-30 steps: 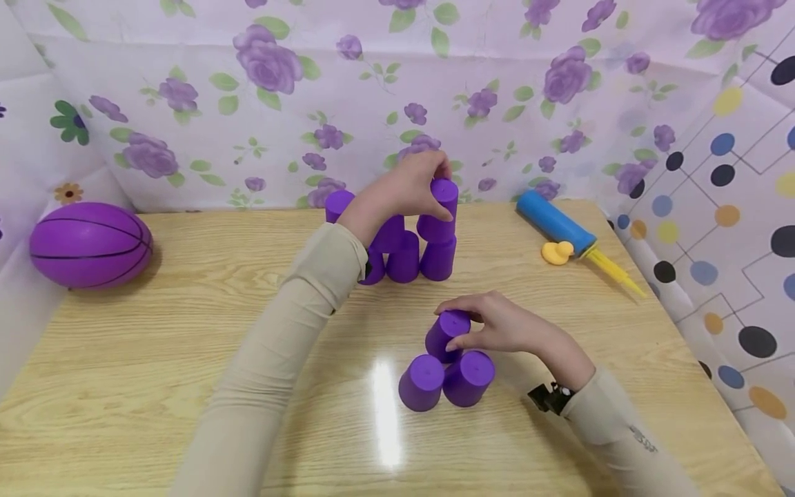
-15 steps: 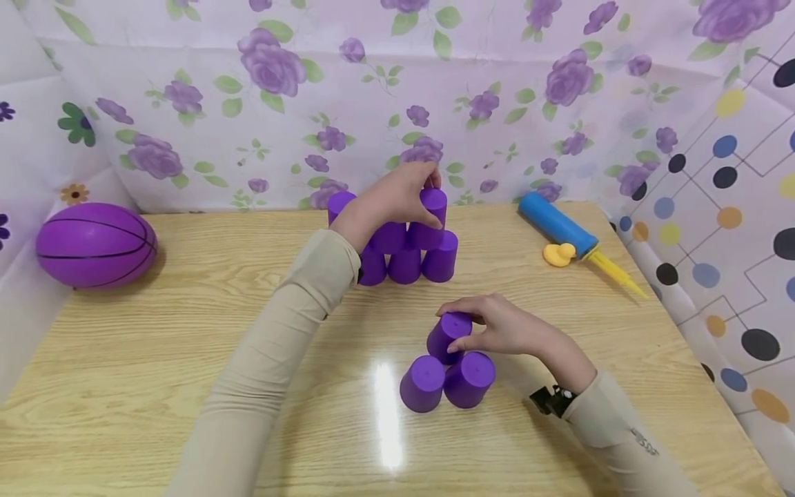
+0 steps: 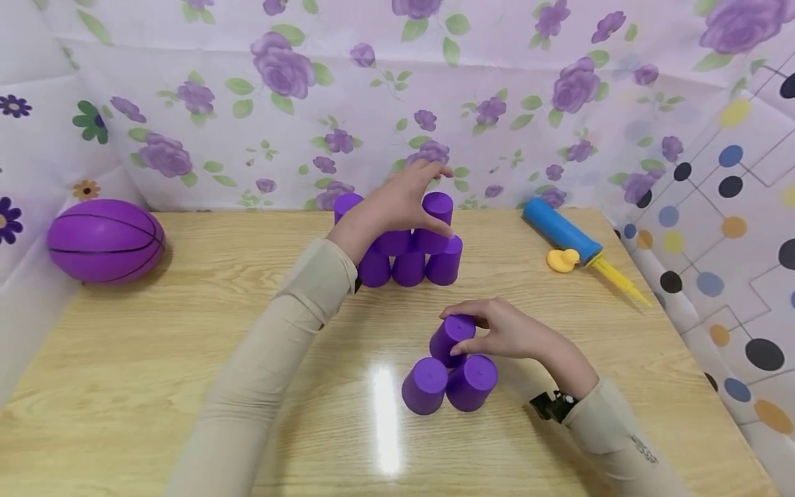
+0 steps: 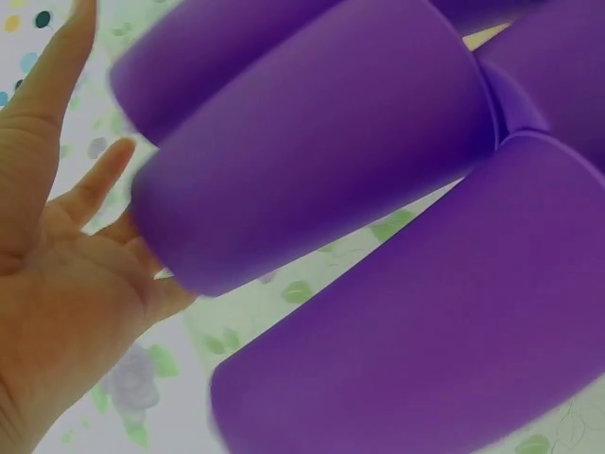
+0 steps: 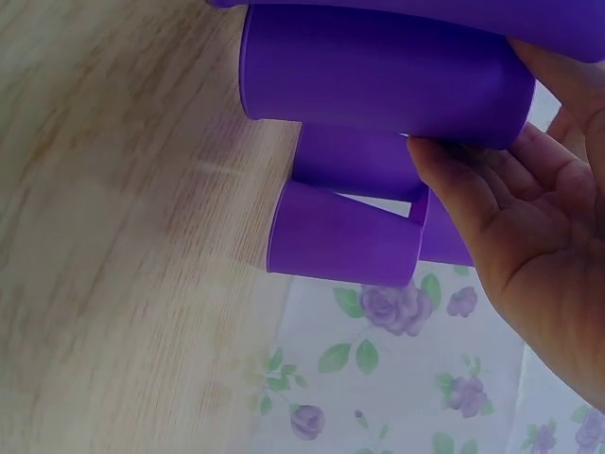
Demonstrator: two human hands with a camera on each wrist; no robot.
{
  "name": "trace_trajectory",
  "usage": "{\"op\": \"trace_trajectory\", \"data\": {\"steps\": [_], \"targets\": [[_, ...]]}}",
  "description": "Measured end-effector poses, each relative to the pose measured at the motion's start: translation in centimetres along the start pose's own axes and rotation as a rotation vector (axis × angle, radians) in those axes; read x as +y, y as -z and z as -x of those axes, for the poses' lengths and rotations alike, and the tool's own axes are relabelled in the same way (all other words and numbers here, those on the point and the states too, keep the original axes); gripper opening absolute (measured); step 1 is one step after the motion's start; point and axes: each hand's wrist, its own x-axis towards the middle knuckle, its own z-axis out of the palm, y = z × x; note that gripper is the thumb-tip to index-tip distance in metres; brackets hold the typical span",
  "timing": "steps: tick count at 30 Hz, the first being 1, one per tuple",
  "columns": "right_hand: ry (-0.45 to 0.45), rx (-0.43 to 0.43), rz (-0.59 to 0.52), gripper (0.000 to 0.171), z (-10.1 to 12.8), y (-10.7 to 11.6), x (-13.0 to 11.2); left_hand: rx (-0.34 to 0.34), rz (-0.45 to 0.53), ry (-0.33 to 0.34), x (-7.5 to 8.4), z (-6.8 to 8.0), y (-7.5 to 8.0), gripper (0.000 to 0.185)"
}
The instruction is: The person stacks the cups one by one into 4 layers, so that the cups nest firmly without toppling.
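Purple cups stand upside down in a stack near the back wall, with a bottom row including a middle cup [image 3: 408, 269] and a right-end cup [image 3: 444, 268]. On top of these two rests an upper cup [image 3: 438, 206]. Around that upper cup my left hand [image 3: 402, 199] is spread, thumb and fingers apart from its sides; the left wrist view shows the loose fingers beside a cup [image 4: 312, 151]. Nearer me, my right hand [image 3: 512, 330] grips a purple cup [image 3: 448, 338] between thumb and fingers. Two more cups stand against it, a left one [image 3: 425, 386] and a right one [image 3: 473, 384].
A purple ball [image 3: 105, 241] lies at the table's left edge. To the back right are a blue hand pump [image 3: 562, 228] with a yellow nozzle and a yellow rubber duck [image 3: 562, 260]. A flowered sheet [image 3: 248, 124] hangs behind the wooden table [image 3: 155, 359].
My left hand moved the upper cup left and down onto the bottom row, then let go, its fingers spreading. My right hand keeps its grip on the near cup.
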Motion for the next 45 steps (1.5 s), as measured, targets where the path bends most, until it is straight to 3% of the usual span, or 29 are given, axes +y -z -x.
{"op": "trace_trajectory", "data": {"steps": [3, 6, 8, 13, 16, 23, 30, 37, 45], "targets": [[-0.013, 0.01, -0.028, 0.051, 0.1, -0.1, 0.2, 0.118, -0.029, -0.047, 0.8, 1.7, -0.1, 0.087], [0.001, 0.02, -0.043, 0.053, 0.3, -0.3, 0.5, 0.212, 0.029, -0.102, 1.6, 4.0, -0.6, 0.081], [0.026, 0.035, -0.03, 0.054, 0.4, -0.4, 0.8, 0.24, 0.11, -0.132, 1.9, 5.5, -1.3, 0.075], [0.077, 0.096, 0.022, 0.054, 0.9, -0.5, 1.6, 0.258, 0.293, -0.135, 2.3, 8.7, -3.6, 0.061], [0.091, 0.125, 0.026, 0.055, 1.1, -0.8, 2.0, 0.22, 0.33, -0.124, 2.6, 10.8, -5.0, 0.056], [0.115, 0.197, 0.015, 0.056, 1.8, -1.3, 2.6, 0.003, 0.297, -0.077, 4.4, 15.0, -8.0, 0.05], [0.133, 0.201, 0.052, 0.057, 2.0, 0.5, 1.6, -0.07, 0.265, 0.002, 6.2, 16.2, -9.9, 0.053], [0.173, 0.242, 0.1, 0.061, 1.2, 2.6, -0.5, -0.163, 0.232, 0.042, 5.9, 16.2, -11.4, 0.073], [0.25, 0.309, 0.155, 0.065, -0.3, 4.7, -2.5, -0.119, 0.276, 0.063, 5.5, 16.3, -12.4, 0.066]]}}
